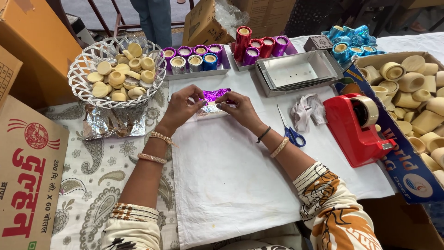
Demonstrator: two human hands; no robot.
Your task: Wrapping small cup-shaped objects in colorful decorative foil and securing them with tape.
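On the white-covered bench (231, 185), the left hand (181, 107) and right hand (238, 109) pinch a sheet of purple and silver foil (213, 102) between their fingers (200, 99). Blue-handled scissors (290, 129) and a red tape dispenser (358, 129) lie to the right. A white basket (83, 69) of pale wax cups stands to the left, with trays of foil-wrapped cups (194, 58) behind the hands.

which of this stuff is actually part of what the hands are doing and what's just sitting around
In use:
- left hand and right hand, both pinching the purple foil piece
- white cloth under them

Lying about:
- scissors
- red tape dispenser
- white basket of wax cups
- trays of wrapped cups
- crumpled foil
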